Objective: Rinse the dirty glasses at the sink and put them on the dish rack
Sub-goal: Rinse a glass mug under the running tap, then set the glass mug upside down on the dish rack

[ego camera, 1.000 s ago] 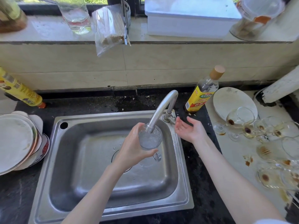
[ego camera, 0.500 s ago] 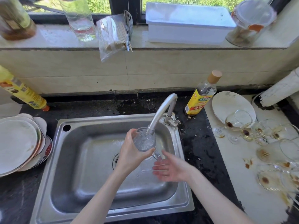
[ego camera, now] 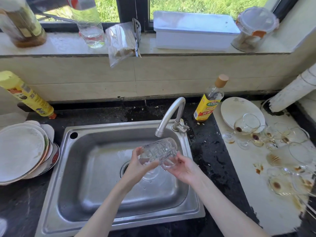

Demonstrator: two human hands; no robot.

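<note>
Both hands on one patterned glass [ego camera: 158, 152], held tilted, nearly on its side, over the sink [ego camera: 95, 168], just under the tap [ego camera: 171, 117] spout. Left hand [ego camera: 136, 165] curls around the body, fingers and thumb wrapped; right hand [ego camera: 183, 165] grips the base end. No stream visible from the spout; can't tell if the water's running.

To do this step well: turn the glass between both hands so water reaches the whole inner wall, tip the mouth down to drain fully, keep it off the spout and the steel. Wet glass is likely slippery, so keep both hands on it until drained.

Counts: one glass in hand; dirty stemmed glasses [ego camera: 246, 124] lie toppled on the right counter, roughly eight, overlapping, so no exact number. One plate [ego camera: 236, 110] behind them. Stack of plates [ego camera: 20, 151] left, at least three. No dish rack in view.
</note>
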